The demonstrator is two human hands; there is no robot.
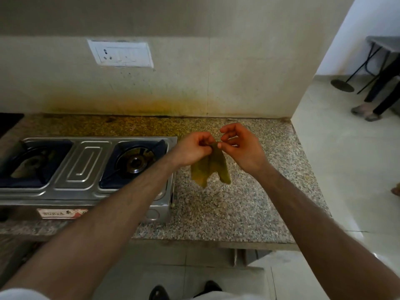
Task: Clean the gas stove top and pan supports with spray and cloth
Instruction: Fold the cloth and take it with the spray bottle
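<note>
Both the left hand [192,149] and right hand [240,148] pinched the cloth [208,169] by its top edge, hanging lengthwise above the bench [249,202], with the stove [86,165] nearer the left.

Dim soft light, brighter at right, wide-angle edge warping

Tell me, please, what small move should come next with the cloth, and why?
Probably spread the cloth open: both hands pinch its top edge and it hangs crumpled above the counter, right of the stove, not ready to wipe.
</note>
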